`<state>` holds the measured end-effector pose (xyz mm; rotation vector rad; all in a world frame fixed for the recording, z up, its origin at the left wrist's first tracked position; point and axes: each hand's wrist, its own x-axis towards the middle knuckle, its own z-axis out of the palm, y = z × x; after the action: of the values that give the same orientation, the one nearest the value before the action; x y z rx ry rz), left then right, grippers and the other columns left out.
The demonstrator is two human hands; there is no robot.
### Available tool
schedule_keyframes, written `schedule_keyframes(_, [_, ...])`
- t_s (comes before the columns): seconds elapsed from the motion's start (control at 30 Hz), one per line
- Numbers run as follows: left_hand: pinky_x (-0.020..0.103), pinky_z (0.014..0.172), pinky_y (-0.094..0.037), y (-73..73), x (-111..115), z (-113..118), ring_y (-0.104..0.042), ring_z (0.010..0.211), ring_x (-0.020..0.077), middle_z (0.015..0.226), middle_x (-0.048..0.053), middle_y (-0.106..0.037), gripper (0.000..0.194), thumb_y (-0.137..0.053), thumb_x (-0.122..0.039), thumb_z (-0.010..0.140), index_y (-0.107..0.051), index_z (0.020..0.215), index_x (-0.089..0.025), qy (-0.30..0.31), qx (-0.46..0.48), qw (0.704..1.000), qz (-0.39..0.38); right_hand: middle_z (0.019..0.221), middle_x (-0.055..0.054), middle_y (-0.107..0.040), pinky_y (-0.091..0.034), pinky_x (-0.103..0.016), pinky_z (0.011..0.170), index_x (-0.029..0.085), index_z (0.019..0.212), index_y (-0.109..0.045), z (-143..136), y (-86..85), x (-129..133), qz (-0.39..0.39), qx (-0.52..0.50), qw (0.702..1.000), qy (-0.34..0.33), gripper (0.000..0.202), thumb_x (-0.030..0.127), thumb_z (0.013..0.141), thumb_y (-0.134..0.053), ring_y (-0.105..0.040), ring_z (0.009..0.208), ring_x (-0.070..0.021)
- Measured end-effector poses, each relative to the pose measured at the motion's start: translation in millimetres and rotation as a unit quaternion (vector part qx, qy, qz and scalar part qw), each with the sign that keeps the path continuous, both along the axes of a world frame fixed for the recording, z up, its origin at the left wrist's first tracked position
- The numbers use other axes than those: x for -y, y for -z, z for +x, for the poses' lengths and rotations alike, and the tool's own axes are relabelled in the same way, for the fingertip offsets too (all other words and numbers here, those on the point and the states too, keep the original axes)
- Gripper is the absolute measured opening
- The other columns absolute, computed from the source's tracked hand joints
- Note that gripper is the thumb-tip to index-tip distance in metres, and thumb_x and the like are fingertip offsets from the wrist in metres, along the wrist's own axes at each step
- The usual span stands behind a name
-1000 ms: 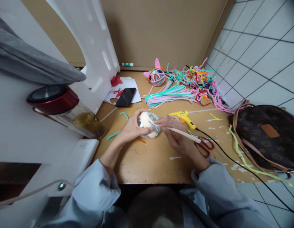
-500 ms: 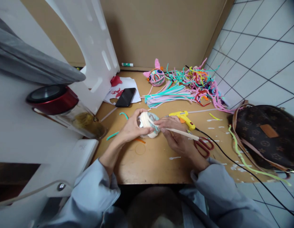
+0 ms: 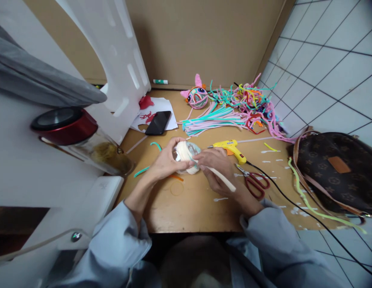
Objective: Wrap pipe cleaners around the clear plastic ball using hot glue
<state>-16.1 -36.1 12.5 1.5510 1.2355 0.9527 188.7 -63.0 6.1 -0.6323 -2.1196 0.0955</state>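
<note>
My left hand [image 3: 167, 162] is closed around the left side of a small ball [image 3: 183, 153], partly wrapped in cream strips with a pale blue-green part showing on the right. My right hand [image 3: 217, 166] pinches a cream fuzzy strip [image 3: 221, 178] against the ball's right side. The strip's loose end sticks out over my right wrist. Just beyond the right hand lies a yellow glue gun [image 3: 229, 148]. Scissors with dark red handles [image 3: 255, 182] rest on the table beside my right wrist.
Behind the ball lie a bundle of pink and turquoise pipe cleaners [image 3: 214, 122], a tangled heap [image 3: 254, 100] and a decorated ball [image 3: 198, 97]. A black phone [image 3: 158, 123] lies on paper. A glass bottle [image 3: 83, 138] stands left; a brown bag [image 3: 338, 172] sits right.
The strip's loose end has come closer to the ball and now points down over my right wrist, no longer reaching across the scissors. My left hand keeps its hold on the ball.
</note>
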Motion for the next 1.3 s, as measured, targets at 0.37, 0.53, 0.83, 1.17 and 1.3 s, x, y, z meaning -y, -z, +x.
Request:
schedule_keyframes(0.37, [0.027, 0.074, -0.048, -4.1, 0.9, 1.5, -0.056, 0.083, 0.0166, 0.095, 0.001, -0.059, 0.073, -0.085, -0.04, 0.05, -0.05, 0.11, -0.018, 0.003, 0.017, 1.0, 0.002, 0.106, -0.006, -0.075, -0.041, -0.039, 0.09, 0.022, 0.105, -0.059, -1.2, 5.6, -3.0, 0.049, 0.033, 0.998, 0.011, 0.021, 0.013, 0.088, -0.05, -0.064, 0.103, -0.0214])
schedule_keyframes(0.53, [0.027, 0.074, -0.047, -1.4, -0.3, 1.4, -0.055, 0.082, 0.0161, 0.094, 0.001, -0.058, 0.078, -0.087, -0.041, 0.048, -0.049, 0.112, -0.02, 0.008, 0.044, 0.999, -0.003, 0.106, -0.006, -0.075, -0.041, -0.04, 0.092, 0.022, 0.103, -0.059, -1.5, 6.3, -2.4, 0.054, 0.039, 0.998, 0.018, 0.022, 0.012, 0.086, -0.05, -0.065, 0.103, -0.0213])
schedule_keyframes(0.83, [0.026, 0.071, -0.046, 0.7, -0.5, -1.4, -0.054, 0.08, 0.0156, 0.096, 0.0, -0.057, 0.08, -0.088, -0.047, 0.051, -0.047, 0.114, -0.02, 0.027, 0.067, 0.997, -0.023, 0.106, -0.006, -0.075, -0.041, -0.038, 0.092, 0.022, 0.101, -0.057, -2.2, 7.7, -3.4, 0.076, 0.034, 0.996, 0.019, 0.021, 0.009, 0.086, -0.05, -0.065, 0.104, -0.0201])
schedule_keyframes(1.17, [0.028, 0.076, -0.045, 5.3, 0.9, -3.1, -0.054, 0.083, 0.0165, 0.094, 0.001, -0.059, 0.07, -0.08, -0.053, 0.064, -0.048, 0.117, -0.02, 0.026, 0.051, 0.998, -0.011, 0.103, -0.007, -0.075, -0.041, -0.038, 0.09, 0.022, 0.099, -0.058, -4.2, 7.9, -1.0, 0.103, 0.038, 0.994, 0.031, 0.019, 0.01, 0.087, -0.049, -0.066, 0.103, -0.0202])
schedule_keyframes(1.3, [0.027, 0.076, -0.045, 4.1, 1.7, -2.0, -0.055, 0.083, 0.0165, 0.093, 0.001, -0.059, 0.067, -0.08, -0.051, 0.065, -0.049, 0.116, -0.02, 0.021, 0.048, 0.999, -0.007, 0.102, -0.008, -0.076, -0.043, -0.039, 0.09, 0.021, 0.1, -0.06, -4.0, 10.0, -0.5, 0.102, 0.03, 0.994, 0.029, 0.015, 0.014, 0.091, -0.05, -0.067, 0.101, -0.0207])
